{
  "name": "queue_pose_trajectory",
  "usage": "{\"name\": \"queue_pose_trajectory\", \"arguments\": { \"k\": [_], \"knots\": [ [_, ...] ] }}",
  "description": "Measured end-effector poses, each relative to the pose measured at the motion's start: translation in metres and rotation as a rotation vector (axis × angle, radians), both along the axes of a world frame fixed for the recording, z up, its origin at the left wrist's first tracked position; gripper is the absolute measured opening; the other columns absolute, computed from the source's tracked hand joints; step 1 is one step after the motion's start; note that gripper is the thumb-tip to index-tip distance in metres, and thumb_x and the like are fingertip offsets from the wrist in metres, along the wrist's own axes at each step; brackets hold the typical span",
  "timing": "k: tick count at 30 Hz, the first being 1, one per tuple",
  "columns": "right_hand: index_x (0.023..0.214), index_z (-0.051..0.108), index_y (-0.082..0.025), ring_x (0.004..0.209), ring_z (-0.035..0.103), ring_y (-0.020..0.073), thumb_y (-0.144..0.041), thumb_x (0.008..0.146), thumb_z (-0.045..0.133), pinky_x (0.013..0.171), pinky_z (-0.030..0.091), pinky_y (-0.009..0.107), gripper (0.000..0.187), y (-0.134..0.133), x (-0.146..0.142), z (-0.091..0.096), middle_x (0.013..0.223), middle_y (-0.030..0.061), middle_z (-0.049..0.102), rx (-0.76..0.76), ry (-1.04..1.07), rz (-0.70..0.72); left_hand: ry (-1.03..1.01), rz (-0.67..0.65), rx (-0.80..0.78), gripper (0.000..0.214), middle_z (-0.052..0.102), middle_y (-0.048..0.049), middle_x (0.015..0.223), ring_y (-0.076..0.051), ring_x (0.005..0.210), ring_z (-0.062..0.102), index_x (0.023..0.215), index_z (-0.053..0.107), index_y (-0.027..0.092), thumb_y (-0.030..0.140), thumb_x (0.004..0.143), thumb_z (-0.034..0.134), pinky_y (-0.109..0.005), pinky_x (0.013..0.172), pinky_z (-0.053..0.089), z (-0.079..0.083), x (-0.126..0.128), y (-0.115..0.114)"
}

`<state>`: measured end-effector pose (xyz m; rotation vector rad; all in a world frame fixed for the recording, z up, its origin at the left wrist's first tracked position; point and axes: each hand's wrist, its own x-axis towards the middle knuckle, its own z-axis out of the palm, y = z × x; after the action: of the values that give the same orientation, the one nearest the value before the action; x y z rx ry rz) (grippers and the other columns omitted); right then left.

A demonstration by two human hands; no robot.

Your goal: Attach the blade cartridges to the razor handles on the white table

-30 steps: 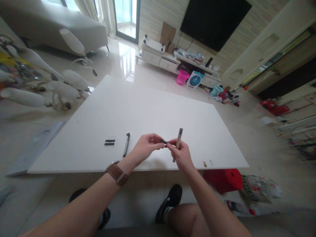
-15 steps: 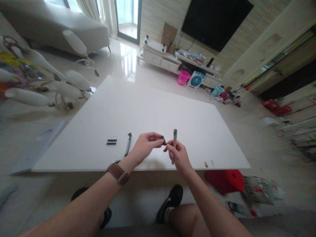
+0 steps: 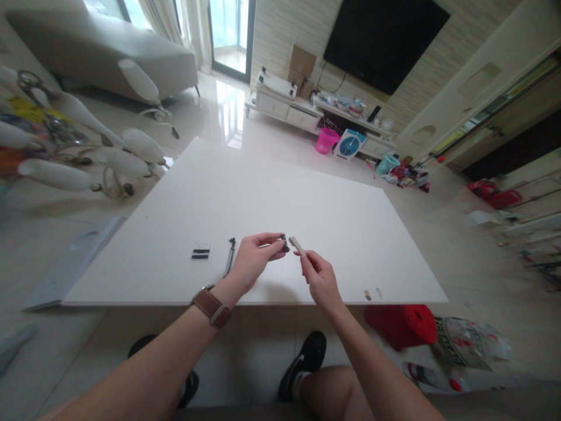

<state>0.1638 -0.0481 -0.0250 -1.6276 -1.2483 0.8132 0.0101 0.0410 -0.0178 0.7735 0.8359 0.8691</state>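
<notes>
My left hand (image 3: 253,261) pinches a small black part (image 3: 286,243) between thumb and fingers above the white table (image 3: 280,196). The part looks like a little frame, but its kind is too small to tell. In my right hand (image 3: 321,278) is a slim beige stick-like tool (image 3: 297,245), tilted to the left. Its dark tip is close to the black part; whether they touch I cannot tell. Left of my hands, a thin black-and-grey tool (image 3: 230,255) lies on the table. Beside it is a clear piece with two black strips (image 3: 200,255).
Two tiny items, one yellowish-brown (image 3: 367,294) and one pale (image 3: 379,293), lie near the table's front right edge. On the floor below stand a red object (image 3: 401,326) and a printed bag (image 3: 471,342). A lamp with white shades (image 3: 140,82) is at the left.
The beige tool has swung from upright to leaning left, its dark tip now beside the black part. My left hand has shifted slightly left and turned the part.
</notes>
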Motion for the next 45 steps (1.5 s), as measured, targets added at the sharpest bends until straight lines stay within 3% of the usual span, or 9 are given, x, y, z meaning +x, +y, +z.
{"name": "queue_pose_trajectory", "arguments": {
  "k": [7,13,18,20,23,28,33,39,45],
  "knots": [
    [0.090,0.068,-0.019,0.060,0.040,0.0135,-0.046,0.098,0.049,0.055,0.028,0.028,0.033,-0.001,0.002,-0.001,0.063,-0.0030,0.045,-0.033,-0.189,0.057,0.003,-0.024,0.014,0.038,0.077,-0.0092,0.088,-0.020,0.084,0.073,0.097,0.076,0.010,0.022,0.062,0.085,-0.040,0.090,0.059,-0.005,-0.001,0.000],
    [0.088,0.066,-0.020,0.058,0.040,0.0133,-0.045,0.099,0.047,0.055,0.026,0.028,0.033,-0.001,0.010,0.003,0.062,-0.0035,0.044,0.027,-0.273,-0.073,0.178,-0.054,0.109,0.027,0.077,-0.0098,0.078,-0.019,0.074,0.071,0.090,0.077,0.009,0.020,0.066,0.080,-0.037,0.081,0.060,-0.001,-0.002,0.000],
    [0.085,0.065,-0.020,0.058,0.042,0.0132,-0.041,0.099,0.048,0.057,0.027,0.028,0.030,-0.001,0.015,0.005,0.062,-0.0032,0.047,0.005,-0.393,0.103,0.199,-0.083,0.125,0.024,0.077,-0.0090,0.079,-0.018,0.074,0.071,0.091,0.077,0.011,0.016,0.068,0.077,-0.034,0.077,0.058,0.000,-0.002,0.000],
    [0.085,0.065,-0.020,0.057,0.042,0.0133,-0.041,0.099,0.047,0.056,0.026,0.028,0.031,0.001,0.019,0.005,0.061,-0.0032,0.046,0.013,-0.456,0.013,0.214,-0.082,0.131,0.022,0.077,-0.0090,0.077,-0.018,0.072,0.070,0.090,0.077,0.010,0.017,0.069,0.075,-0.032,0.076,0.057,0.000,-0.002,0.000],
    [0.085,0.064,-0.020,0.056,0.040,0.0134,-0.043,0.100,0.046,0.055,0.026,0.028,0.033,0.001,0.024,0.006,0.059,-0.0037,0.043,0.044,-0.453,-0.083,0.220,-0.082,0.130,0.022,0.076,-0.0093,0.077,-0.017,0.072,0.069,0.090,0.077,0.011,0.017,0.069,0.074,-0.032,0.075,0.056,0.000,-0.001,0.000],
    [0.080,0.061,-0.021,0.058,0.043,0.0135,-0.039,0.100,0.047,0.057,0.028,0.028,0.030,0.000,0.021,0.006,0.062,-0.0028,0.047,0.025,-0.483,0.130,0.186,-0.078,0.133,0.022,0.077,-0.0092,0.079,-0.018,0.075,0.069,0.090,0.077,0.012,0.020,0.070,0.075,-0.033,0.075,0.055,-0.001,-0.002,0.000],
    [0.083,0.062,-0.021,0.056,0.041,0.0138,-0.040,0.100,0.046,0.056,0.027,0.028,0.030,0.003,0.024,0.000,0.060,-0.0033,0.044,0.039,-0.509,-0.018,0.213,-0.082,0.144,0.021,0.076,-0.0097,0.080,-0.018,0.075,0.069,0.088,0.078,0.012,0.018,0.069,0.074,-0.032,0.076,0.054,-0.001,-0.002,0.000],
    [0.076,0.057,-0.021,0.056,0.041,0.0133,-0.038,0.099,0.047,0.056,0.026,0.028,0.030,0.002,0.021,0.000,0.060,-0.0034,0.044,0.017,-0.512,0.122,0.173,-0.084,0.123,0.022,0.076,-0.0097,0.080,-0.018,0.075,0.069,0.090,0.077,0.012,0.021,0.070,0.075,-0.033,0.076,0.054,-0.002,-0.002,0.000],
    [0.079,0.059,-0.021,0.056,0.040,0.0135,-0.040,0.099,0.046,0.056,0.026,0.028,0.030,0.002,0.018,0.000,0.060,-0.0036,0.044,0.038,-0.480,0.036,0.178,-0.102,0.122,0.022,0.076,-0.0103,0.080,-0.019,0.077,0.069,0.089,0.077,0.011,0.022,0.070,0.075,-0.033,0.077,0.054,-0.003,-0.003,0.001]
  ]
}}
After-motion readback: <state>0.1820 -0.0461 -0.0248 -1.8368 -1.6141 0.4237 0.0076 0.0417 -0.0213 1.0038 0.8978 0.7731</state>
